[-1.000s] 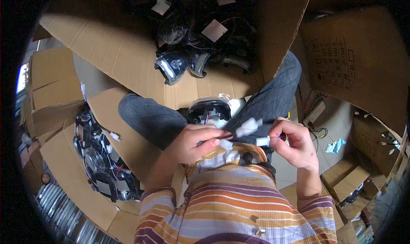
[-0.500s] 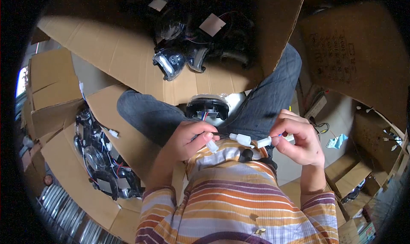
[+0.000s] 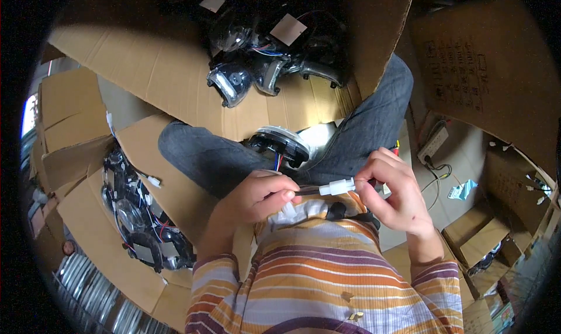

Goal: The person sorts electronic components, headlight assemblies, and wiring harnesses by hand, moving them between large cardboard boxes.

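Between my hands, two white plastic plug connectors sit end to end in one line, above my lap. My right hand pinches their right end between thumb and fingers. A dark wire runs from their left end into the closed fingers of my left hand. Below that hand hangs another whitish connector, partly blurred. A round black lamp with a clear lens lies tilted between my legs; its blue, white and red wires lead toward my left hand.
Ahead, an open carton holds several black lamps. Another carton at left contains wired lamps. At right stand a large carton, a power strip with a cable, and a blue-white packet. Stacked clear lenses are lower left.
The two white connectors, angled to each other before, now lie in line and pushed together. My right hand has shifted slightly left. The lamp between my legs has tilted.
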`<state>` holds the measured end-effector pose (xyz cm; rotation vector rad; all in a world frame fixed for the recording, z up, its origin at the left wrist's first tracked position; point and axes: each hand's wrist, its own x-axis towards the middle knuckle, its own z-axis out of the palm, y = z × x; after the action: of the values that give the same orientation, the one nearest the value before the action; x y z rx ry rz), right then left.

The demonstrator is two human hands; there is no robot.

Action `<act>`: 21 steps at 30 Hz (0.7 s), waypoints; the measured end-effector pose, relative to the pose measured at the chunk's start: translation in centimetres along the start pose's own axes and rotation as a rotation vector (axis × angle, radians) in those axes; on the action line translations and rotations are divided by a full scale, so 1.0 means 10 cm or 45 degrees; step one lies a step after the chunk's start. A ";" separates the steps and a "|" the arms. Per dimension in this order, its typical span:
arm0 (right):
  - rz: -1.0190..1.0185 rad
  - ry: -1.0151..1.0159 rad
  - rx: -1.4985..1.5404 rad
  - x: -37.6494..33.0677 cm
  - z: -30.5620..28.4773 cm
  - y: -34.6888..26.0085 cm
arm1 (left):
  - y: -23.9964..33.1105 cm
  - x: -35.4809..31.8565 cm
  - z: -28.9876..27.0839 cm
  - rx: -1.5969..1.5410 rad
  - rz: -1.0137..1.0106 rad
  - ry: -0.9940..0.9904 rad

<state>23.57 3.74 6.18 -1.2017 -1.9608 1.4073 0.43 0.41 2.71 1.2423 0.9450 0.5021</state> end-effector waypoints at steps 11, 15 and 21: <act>0.167 0.171 0.230 -0.10 -0.09 0.14 | 0.27 -1.07 -0.05 0.210 -0.219 1.084; 0.274 0.099 0.223 -0.11 -0.11 0.27 | 0.86 -2.44 -0.35 0.814 -0.423 1.810; 0.077 -0.052 0.256 -0.07 -0.10 0.24 | 1.26 -2.87 -0.46 1.880 -1.134 1.333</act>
<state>25.57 3.93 4.45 -1.1563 -1.7731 1.6280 -16.92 -15.55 23.81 1.5310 2.8822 -0.5080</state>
